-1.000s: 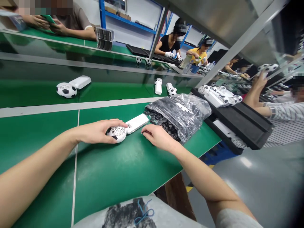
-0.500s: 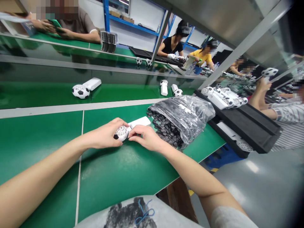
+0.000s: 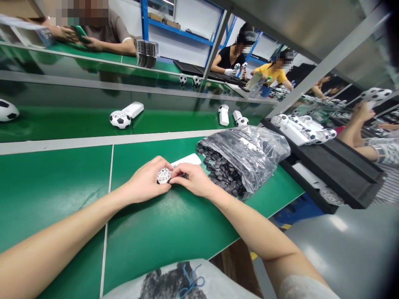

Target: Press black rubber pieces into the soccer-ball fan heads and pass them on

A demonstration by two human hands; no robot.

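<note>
My left hand is wrapped round the round, football-patterned head of a white handheld device, possibly a fan. The head has a white open lattice with a dark patch at its lower edge. Its white handle points away to the right, partly hidden behind my right hand. Thumb and forefinger of that hand pinch a small dark piece at the right edge of the head, mostly covered by the fingertips. Just right of it, a clear plastic bag lies on its side, spilling small black pieces.
Beyond the pale rail, a football-headed device and two more lie on a green belt. Black trays stand at the right, holding several devices. Co-workers sit across and at the right. A metal post slants overhead.
The view has shifted slightly, and another football-patterned head has appeared at the left on the belt. My right fingertips are now pressed against the held head's edge, closer to my left hand.
</note>
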